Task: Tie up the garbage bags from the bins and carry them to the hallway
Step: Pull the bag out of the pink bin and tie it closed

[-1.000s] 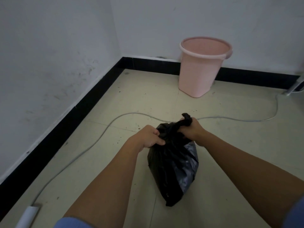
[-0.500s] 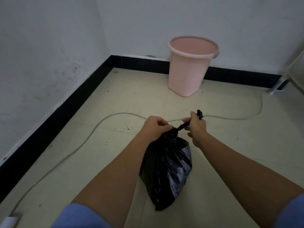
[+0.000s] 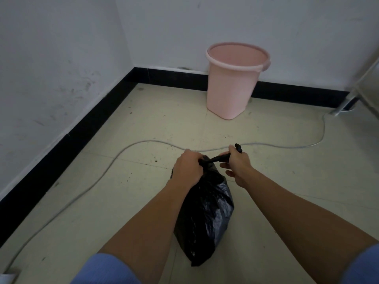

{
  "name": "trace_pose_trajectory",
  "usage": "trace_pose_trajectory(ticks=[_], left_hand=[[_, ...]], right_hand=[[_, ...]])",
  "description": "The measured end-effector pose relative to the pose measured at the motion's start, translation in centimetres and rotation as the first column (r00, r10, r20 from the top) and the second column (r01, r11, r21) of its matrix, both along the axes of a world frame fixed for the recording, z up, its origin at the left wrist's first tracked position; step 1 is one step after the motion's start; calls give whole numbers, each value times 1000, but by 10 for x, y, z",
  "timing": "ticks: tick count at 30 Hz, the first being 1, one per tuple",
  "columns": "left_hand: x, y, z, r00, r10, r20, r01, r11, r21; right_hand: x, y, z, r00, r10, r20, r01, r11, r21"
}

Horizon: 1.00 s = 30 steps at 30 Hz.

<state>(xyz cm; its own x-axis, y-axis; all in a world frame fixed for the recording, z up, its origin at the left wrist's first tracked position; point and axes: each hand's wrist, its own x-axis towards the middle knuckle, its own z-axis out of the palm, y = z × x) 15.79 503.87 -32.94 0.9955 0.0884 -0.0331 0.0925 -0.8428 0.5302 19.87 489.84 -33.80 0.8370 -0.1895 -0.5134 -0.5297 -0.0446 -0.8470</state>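
- Black bag (image 3: 205,212) low in view at 6 o'clock, on the floor (image 3: 143,201) between the two forearms, neck gathered at its top.
- Grips the bunched neck with the left hand (image 3: 187,167), fingers curled tight round it at 11 o'clock of the bag.
- Grips the twisted tail (image 3: 222,157) with the right hand (image 3: 238,165) at 1 o'clock of the bag, thumb and forefinger closed on it, the tail's tip poking out above the fist.
- Against a second ago: then both hands huddled at the bunched top, now pulled apart, with the tail drawn out thin and taut toward 3 o'clock.
- Reads as a knot being cinched; tying likely near done for this bag, carrying to the hallway not yet begun.
- Pink bin (image 3: 233,85) at 12 to 1 o'clock, well apart from the bag, against the black skirting (image 3: 82,128), with no liner visible.
- Grey cable (image 3: 131,145) across the floor from 8 o'clock, passing just behind the hands, out toward 2 o'clock.
- Hidden: the knot itself, under the left fingers, so cannot tell whether it is closed.
- Cannot tell whether the bag's base bears on the floor or hangs just clear.
- Cut off: blue sleeves (image 3: 106,269) at the bottom edge, a metal leg (image 3: 344,103) at 3 o'clock; no hallway in sight.
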Motion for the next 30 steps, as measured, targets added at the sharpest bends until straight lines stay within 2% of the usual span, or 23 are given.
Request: trace_pose_trajectory(ticks=[5, 7, 10, 13, 14, 16, 19, 22, 24, 28, 30], left_hand=[[4, 6, 12, 994, 106, 33, -108, 992, 67], [7, 11, 18, 988, 139, -69, -148, 979, -139], [7, 20, 31, 954, -20, -300, -138, 857, -497], [4, 28, 39, 908, -144, -393, -174, 724, -668], [4, 31, 41, 908, -154, -390, -171, 713, -680], [5, 35, 44, 925, -120, -361, -154, 749, -645], [3, 35, 53, 948, -41, -315, -159, 797, -583], [3, 37, 60, 963, 11, -270, -171, 800, -575], [0, 45, 60, 962, 51, -268, -207, 778, -593], [-14, 63, 36, 936, 178, -305, -333, 730, -596], [-19, 64, 22, 924, 211, -320, -365, 735, -572]], right_hand=[[0, 7, 7, 999, 20, 25, -20, 999, 27], [3, 5, 12, 1000, -15, 22, 14, 999, 48], [7, -1, 16, 999, -53, 0, 53, 994, 95], [6, -4, 18, 998, -56, -7, 56, 989, 137], [5, -4, 20, 998, -56, -6, 57, 985, 161], [6, -3, 24, 998, -69, -10, 69, 963, 260], [8, 0, 30, 992, -124, -33, 124, 869, 478], [11, 3, 34, 974, -212, -77, 219, 804, 554], [13, -1, 35, 960, -261, -100, 273, 800, 534], [11, -8, 30, 951, -296, -88, 306, 867, 394], [8, -8, 22, 955, -286, -76, 295, 902, 316]])
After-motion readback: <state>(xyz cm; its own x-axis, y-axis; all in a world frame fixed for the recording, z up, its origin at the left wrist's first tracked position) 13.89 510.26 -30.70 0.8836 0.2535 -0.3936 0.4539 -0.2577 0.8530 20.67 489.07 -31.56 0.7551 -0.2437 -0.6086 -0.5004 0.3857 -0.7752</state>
